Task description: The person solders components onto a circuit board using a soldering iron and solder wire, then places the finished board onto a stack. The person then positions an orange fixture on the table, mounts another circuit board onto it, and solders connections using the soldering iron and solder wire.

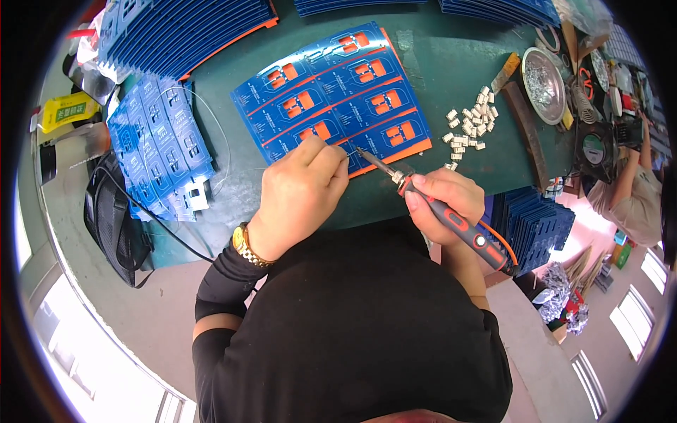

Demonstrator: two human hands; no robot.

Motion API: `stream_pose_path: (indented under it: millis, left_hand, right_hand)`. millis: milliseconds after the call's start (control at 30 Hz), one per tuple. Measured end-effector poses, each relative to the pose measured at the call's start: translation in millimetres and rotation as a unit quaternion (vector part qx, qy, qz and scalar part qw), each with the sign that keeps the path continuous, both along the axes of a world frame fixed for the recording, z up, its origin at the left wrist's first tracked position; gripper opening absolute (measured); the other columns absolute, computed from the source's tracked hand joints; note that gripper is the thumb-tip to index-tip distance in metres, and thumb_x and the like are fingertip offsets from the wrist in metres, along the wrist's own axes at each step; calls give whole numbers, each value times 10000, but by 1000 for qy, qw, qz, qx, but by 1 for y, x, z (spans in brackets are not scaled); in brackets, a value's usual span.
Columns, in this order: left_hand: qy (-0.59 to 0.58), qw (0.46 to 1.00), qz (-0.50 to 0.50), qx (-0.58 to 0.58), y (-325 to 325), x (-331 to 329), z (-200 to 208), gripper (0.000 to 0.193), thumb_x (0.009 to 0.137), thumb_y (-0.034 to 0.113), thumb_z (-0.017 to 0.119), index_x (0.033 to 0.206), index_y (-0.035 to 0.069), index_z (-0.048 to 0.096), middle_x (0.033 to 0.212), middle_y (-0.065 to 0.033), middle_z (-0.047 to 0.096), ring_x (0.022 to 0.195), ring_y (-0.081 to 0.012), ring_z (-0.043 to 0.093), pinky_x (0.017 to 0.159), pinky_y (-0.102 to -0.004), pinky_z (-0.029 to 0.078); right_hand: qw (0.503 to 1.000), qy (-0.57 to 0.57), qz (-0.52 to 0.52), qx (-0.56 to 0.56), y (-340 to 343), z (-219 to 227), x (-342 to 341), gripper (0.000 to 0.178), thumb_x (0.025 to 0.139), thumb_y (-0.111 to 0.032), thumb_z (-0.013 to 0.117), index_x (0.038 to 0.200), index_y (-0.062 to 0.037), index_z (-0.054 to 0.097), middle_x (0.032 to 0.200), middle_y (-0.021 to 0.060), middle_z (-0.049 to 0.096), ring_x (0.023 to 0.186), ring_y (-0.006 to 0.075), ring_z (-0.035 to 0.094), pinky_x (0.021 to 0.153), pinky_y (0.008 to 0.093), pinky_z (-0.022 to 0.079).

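Observation:
My right hand point(449, 199) is closed around a grey and red soldering iron point(458, 224). The iron's tip points up and left, at the near edge of a blue circuit board panel point(324, 90) with orange cut-out shapes. My left hand point(300, 192), with a gold watch at its wrist, is pinched just left of the tip. A thin silvery wire, apparently solder wire point(227, 134), loops in from the left toward this hand, and a short end shows near the iron's tip. Whether the tip touches the board, I cannot tell.
Small white connectors point(474, 121) lie in a loose pile right of the panel. More blue boards point(159, 137) lie at left, with tall stacks point(187, 35) behind. A metal dish point(543, 84), a dark bar point(525, 134) and a fan point(596, 149) stand at right. Another person point(638, 197) is at far right.

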State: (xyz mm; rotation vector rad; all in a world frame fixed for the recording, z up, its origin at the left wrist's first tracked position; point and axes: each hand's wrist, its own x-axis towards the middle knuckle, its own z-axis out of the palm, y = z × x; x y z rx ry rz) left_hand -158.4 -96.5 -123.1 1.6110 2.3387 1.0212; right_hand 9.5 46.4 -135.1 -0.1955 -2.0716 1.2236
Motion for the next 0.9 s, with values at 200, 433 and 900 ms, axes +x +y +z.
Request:
stream_pose_path:
  millis: [200, 433, 900]
  left_hand:
    - [0, 1000, -16, -8, -3, 0, -1, 116, 750, -29, 703, 822, 41, 647, 751, -72, 571, 625, -239, 606, 545, -323, 492]
    - [26, 998, -52, -1, -4, 3, -4, 127, 747, 28, 698, 840, 57, 617, 752, -66, 517, 646, -232, 603, 552, -335, 506]
    - [157, 979, 128, 38, 7, -83, 16, 71, 817, 17, 660, 887, 24, 653, 824, -128, 608, 738, -310, 604, 648, -381, 488]
  right_hand:
    - [1000, -8, 6, 7, -2, -2, 3, 274, 682, 43, 709, 943, 3, 635, 688, 106, 673, 534, 206, 647, 468, 267, 493]
    - [1000, -6, 3, 16, -4, -1, 6, 279, 677, 41, 708, 942, -1, 634, 669, 99, 662, 528, 206, 643, 465, 268, 493]
    - [978, 57, -187, 71, 50, 19, 74, 216, 762, 57, 674, 973, 43, 627, 726, 156, 670, 591, 192, 634, 561, 279, 503]
